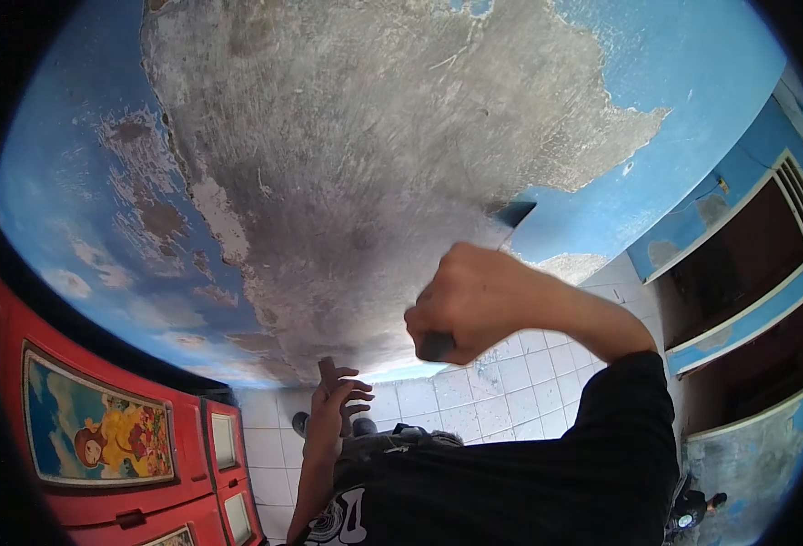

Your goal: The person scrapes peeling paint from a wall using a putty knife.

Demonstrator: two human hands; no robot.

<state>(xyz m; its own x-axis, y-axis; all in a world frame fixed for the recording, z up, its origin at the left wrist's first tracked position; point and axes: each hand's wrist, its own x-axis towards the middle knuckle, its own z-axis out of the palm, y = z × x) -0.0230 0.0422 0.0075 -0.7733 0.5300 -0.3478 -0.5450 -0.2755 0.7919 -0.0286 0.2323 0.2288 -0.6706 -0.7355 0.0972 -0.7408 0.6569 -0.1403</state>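
Observation:
My right hand (473,304) is closed around a scraper. The dark butt of its handle (437,346) shows below my fist, and its dark blade (517,213) rests at or close to the wall. There, bare grey plaster (374,136) borders blue paint (579,218). My left hand (341,399) is low in front of my body near the foot of the wall, its fingers spread and slightly bent. A brownish, flat-ended shape (326,368) stands at that hand; whether it is a held thing or a finger is unclear.
A red cabinet (190,437) with picture panels stands at the left. White floor tiles (456,409) carry small flakes. At the right are a blue wall with a dark framed opening (736,266) and, lower down, another person (691,508). More paint is peeling at left (159,215).

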